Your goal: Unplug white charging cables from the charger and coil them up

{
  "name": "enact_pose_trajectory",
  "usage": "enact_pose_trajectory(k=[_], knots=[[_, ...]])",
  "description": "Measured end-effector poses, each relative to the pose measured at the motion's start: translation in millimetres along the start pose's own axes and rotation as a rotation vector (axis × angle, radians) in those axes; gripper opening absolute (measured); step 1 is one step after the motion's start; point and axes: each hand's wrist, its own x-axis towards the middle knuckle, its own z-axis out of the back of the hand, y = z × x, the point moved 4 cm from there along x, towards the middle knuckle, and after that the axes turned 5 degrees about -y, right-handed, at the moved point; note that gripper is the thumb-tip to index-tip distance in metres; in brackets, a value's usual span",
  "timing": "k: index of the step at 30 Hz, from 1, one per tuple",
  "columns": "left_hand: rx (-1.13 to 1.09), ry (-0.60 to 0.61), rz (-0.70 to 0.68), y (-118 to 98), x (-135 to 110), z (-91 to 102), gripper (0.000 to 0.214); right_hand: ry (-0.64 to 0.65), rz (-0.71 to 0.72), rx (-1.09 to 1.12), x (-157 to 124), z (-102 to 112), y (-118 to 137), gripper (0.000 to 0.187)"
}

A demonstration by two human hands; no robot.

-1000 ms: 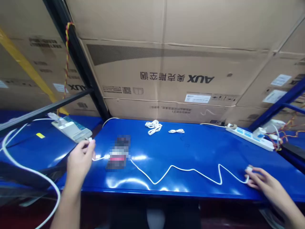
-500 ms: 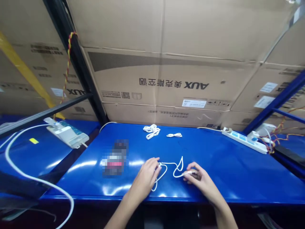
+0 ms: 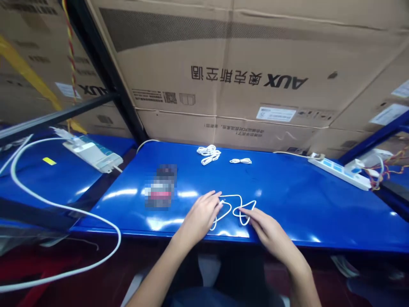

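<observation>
A thin white charging cable [image 3: 230,209] lies in loose loops on the blue tabletop [image 3: 306,204], near its front edge. My left hand [image 3: 203,213] rests at the left of the loops, its thumb and fingers closed on the cable by a plug end. From the right, the fingertips of my right hand [image 3: 266,228] pinch the cable at a small crossed loop. The other end of the cable is hidden at the right hand. Farther back lie a coiled bunch of white cable [image 3: 209,154] and a smaller tied white cable [image 3: 240,161].
A blurred-out dark object [image 3: 160,187] lies left of my hands. White power strips [image 3: 340,172] stand at the right and left sides. Large cardboard boxes [image 3: 236,98] wall off the back. A black upright post [image 3: 124,111] and a thick white cord [image 3: 119,238] are at left.
My right hand has shifted from the cable's end to the loop, and the cable there now crosses over itself. My left hand keeps its hold. The view has tilted downward.
</observation>
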Motion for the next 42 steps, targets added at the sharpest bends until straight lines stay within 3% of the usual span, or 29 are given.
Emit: enact_pose_trajectory(k=[4,7,10,14,19,22,25,28,31,38,42], knots=[[0.017,-0.028,-0.047,-27.5,-7.5,0.8,0.026,0.015,-0.034,-0.13,-4.2,-8.9,10.9,0.049],[0.043,-0.034,0.003,-46.9,-13.0,-10.2,0.025,-0.009,-0.074,-0.14,-3.6,-15.0,10.6,0.054],[0.054,-0.019,0.018,-52.7,-13.2,-24.1,0.018,-0.055,-0.022,-0.205,-2.7,-19.4,8.0,0.049],[0.011,0.017,-0.008,-42.3,-7.9,-28.3,0.017,-0.029,0.037,-0.227,-3.9,-20.8,7.6,0.045],[-0.098,0.047,-0.045,-24.4,-4.6,-11.6,0.012,0.091,-0.024,-0.193,-7.5,-12.0,0.7,0.044],[-0.142,0.038,-0.051,-16.4,-5.7,-4.0,0.018,-0.033,-0.027,-0.313,-6.0,-1.9,-3.7,0.043],[-0.159,0.024,-0.045,-12.5,-7.0,-3.1,0.018,-0.17,0.112,-0.426,0.9,-3.4,4.0,0.047],[-0.158,0.018,-0.048,-10.3,-7.7,-5.4,0.015,-0.167,0.251,-0.481,11.2,-18.9,10.2,0.052],[-0.13,-0.004,-0.037,-3.4,-9.1,-4.7,0.014,-0.137,0.291,-0.536,18.8,-29.8,3.5,0.041],[-0.02,-0.045,0.018,21.8,-13.7,9.7,0.007,-0.1,0.282,-0.467,9.0,-20.9,0.7,0.037],[-0.041,0.0,0.031,21.8,-10.8,11.1,0.007,-0.197,0.223,-0.495,5.7,-26.6,10.4,0.037]])
